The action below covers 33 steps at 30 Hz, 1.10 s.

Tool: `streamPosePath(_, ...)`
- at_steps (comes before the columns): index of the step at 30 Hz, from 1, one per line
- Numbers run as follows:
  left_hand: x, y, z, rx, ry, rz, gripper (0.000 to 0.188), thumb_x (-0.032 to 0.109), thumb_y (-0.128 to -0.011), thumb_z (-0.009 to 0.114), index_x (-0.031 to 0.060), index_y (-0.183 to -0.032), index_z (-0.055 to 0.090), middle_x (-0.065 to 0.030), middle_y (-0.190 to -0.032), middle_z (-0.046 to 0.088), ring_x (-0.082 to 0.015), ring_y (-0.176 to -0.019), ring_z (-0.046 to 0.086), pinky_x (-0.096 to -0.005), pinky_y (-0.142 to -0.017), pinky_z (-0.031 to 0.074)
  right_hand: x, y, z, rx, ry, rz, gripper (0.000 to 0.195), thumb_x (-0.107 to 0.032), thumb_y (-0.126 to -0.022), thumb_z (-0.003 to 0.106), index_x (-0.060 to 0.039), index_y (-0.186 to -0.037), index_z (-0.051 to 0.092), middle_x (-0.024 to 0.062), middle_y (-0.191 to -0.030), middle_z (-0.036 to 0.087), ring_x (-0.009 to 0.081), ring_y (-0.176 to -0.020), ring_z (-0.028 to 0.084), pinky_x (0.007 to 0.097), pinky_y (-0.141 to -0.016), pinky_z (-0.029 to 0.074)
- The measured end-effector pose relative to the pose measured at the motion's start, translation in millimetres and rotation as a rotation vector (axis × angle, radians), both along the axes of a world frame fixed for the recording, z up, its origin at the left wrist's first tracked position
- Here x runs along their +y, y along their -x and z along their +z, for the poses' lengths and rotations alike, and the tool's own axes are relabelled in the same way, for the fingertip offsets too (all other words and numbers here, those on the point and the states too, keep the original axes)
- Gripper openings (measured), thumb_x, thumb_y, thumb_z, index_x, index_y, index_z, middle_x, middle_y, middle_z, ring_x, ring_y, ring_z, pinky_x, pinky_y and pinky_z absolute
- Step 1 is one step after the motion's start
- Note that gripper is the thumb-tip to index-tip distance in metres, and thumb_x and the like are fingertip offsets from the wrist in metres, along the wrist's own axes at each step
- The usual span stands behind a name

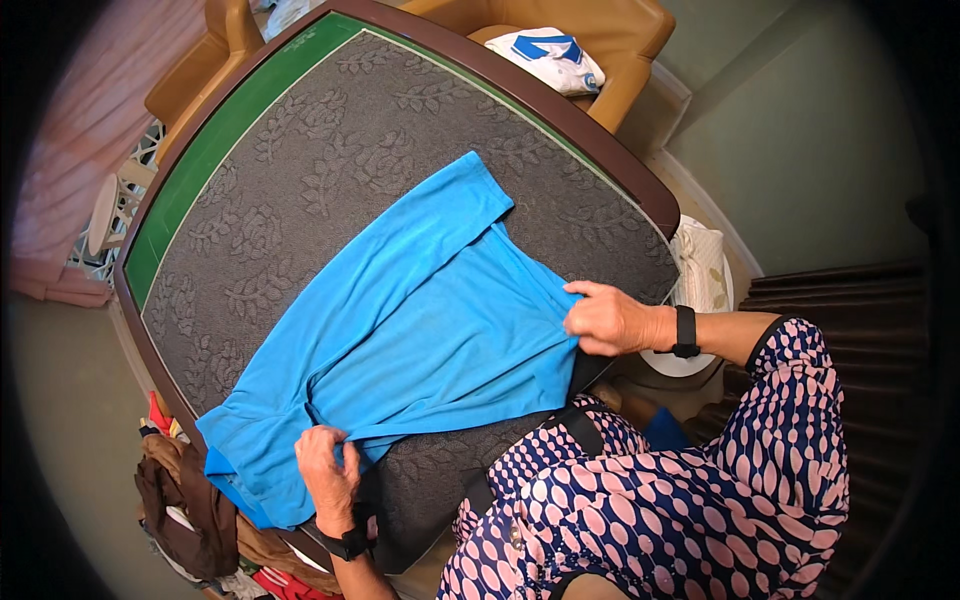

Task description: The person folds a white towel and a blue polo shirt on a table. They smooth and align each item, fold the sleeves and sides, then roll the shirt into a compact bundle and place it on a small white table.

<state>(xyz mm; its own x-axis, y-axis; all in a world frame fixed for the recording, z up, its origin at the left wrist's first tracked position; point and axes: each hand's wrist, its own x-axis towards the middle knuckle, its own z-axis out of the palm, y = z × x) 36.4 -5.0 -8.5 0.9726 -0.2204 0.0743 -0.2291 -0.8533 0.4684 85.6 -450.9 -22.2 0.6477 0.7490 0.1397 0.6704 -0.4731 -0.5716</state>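
A bright blue long-sleeved shirt (435, 322) lies flat across a grey floral cloth on the table, with one sleeve (390, 240) folded lengthwise over the body. The collar end (232, 480) sits at the lower left, near the table edge. At the hem on the right, my right hand (607, 319) grips the fabric in a closed fist. My left hand (328, 469) pinches the shirt's near edge close to the shoulder, thumb against bent fingers. A black band circles each wrist. The shirt's other sleeve cannot be made out.
The table has a dark red rim (592, 120) and a green border (180, 195). A white garment with a blue collar (547, 56) rests on a tan chair (634, 45). Mixed clothes (187, 502) are heaped at lower left. A white round stool (682, 364) stands at right.
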Motion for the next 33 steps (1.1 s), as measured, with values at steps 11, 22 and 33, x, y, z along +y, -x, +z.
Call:
streamPosePath(11, 3.8, -1.7, 2.2, 0.059, 0.096, 0.068, 0.016, -0.002, -0.064, 0.061, 0.0031, -0.075, 0.051, -0.0111, -0.077, 0.055, -0.0303, -0.075, 0.053, -0.0378, -0.070, 0.040, -15.5, -18.1, -1.6, 0.712, -0.264, -0.579, 0.016, -0.013, -0.083, 0.064, -0.0023, -0.091, 0.054, 0.0014, -0.066, 0.051, 0.0076, -0.061, 0.047, 0.0258, -0.057, 0.040)
streamPosePath(22, -5.5, 4.3, 6.8, 0.065, 0.002, -0.059, 0.018, 0.000, -0.062, 0.065, 0.0046, -0.078, 0.058, -0.0105, -0.075, 0.054, -0.0306, -0.078, 0.052, -0.0406, -0.081, 0.038, 19.3, -57.7, 19.2, -0.061, 0.015, -0.127, 0.019, -0.022, -0.081, 0.065, -0.0070, -0.074, 0.057, 0.0067, -0.075, 0.052, 0.0235, -0.072, 0.054, 0.0359, -0.065, 0.041)
streamPosePath(33, -3.5, 13.2, -9.9, 0.074, 0.000, -0.002, 0.014, 0.000, -0.065, 0.062, 0.0042, -0.076, 0.055, -0.0109, -0.076, 0.055, -0.0302, -0.079, 0.053, -0.0403, -0.082, 0.038, 11.6, -77.0, -1.3, -0.263, 0.404, 0.243, 0.012, -0.019, -0.070, 0.063, -0.0127, -0.071, 0.053, 0.0014, -0.069, 0.051, 0.0192, -0.073, 0.054, 0.0351, -0.072, 0.037)
